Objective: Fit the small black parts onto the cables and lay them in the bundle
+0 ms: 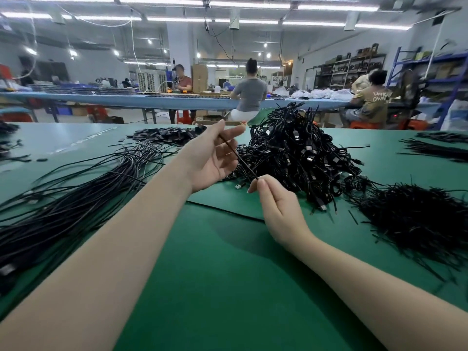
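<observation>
Fingertips [259, 183] of the right hand [278, 211] pinch the near end of a thin black cable [238, 156], which runs up to the left hand [212, 160], palm up with fingers loosely spread, thumb and forefinger nipping its far end. Behind lies the tangled cable heap [298, 150]; the straight bundle [76, 198] lies left, small black parts [162, 135] beyond, on the green table [228, 274].

Green mat [228, 274], seated workers [249, 89], long blue table [126, 100], storage shelves [349, 69]
</observation>
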Demonstrator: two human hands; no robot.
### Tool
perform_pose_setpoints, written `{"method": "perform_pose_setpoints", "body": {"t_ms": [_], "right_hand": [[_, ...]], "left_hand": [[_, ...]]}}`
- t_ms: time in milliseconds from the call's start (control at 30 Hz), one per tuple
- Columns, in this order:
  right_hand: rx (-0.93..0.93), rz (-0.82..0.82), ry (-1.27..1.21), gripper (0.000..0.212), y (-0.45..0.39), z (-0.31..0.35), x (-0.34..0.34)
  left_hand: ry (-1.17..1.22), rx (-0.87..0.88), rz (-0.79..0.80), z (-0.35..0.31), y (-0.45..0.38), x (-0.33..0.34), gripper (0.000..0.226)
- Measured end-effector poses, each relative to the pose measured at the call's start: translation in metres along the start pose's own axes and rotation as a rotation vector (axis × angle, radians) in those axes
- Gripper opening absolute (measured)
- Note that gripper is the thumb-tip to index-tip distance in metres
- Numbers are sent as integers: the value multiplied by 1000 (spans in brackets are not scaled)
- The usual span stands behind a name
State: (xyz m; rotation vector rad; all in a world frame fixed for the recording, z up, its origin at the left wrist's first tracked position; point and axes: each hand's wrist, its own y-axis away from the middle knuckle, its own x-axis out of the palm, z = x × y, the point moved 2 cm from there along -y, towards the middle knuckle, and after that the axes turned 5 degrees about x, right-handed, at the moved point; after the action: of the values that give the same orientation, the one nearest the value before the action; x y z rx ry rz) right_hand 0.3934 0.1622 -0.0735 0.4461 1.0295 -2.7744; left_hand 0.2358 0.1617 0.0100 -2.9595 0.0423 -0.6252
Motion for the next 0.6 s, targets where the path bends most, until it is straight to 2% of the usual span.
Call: {"method": "perform_pose_setpoints", "body": {"t_ms": [67,167,200,233,267,333,400,433,467,533,600], "right_hand": [[16,85,27,30,1,-1,2],[131,238,5,33,0,-6,5],[160,243,-4,35,-2,-7,5],[183,219,-17,35,-4,-7,4],[207,173,-40,35,-6,-7,2],[252,50,-121,41,-8,-9,-2],[248,-64,-172,47,-9,-11,-6],[224,-104,-173,48,-10,-10,-7],[190,-128,-160,47,-9,-8,-8],[93,-114,-110,37,-6,-2,-6],[-12,7,-31,27,1,4,2]], "left_hand": [[-35,37,39,-6,2,6,49],[191,65,137,-24,10,11,49],[221,43,208,-29,13,11,47],[154,1,288,-33,16,10,45],[-11,-62,372,-33,19,9,44],[-547,-272,495,-24,24,7,47],[-1026,-541,496,-5,24,3,59],[-1153,-596,449,3,22,3,62],[-1215,-567,373,10,18,3,61],[-1163,-317,158,15,6,3,56],[-863,-26,-3,9,-2,6,53]]}}
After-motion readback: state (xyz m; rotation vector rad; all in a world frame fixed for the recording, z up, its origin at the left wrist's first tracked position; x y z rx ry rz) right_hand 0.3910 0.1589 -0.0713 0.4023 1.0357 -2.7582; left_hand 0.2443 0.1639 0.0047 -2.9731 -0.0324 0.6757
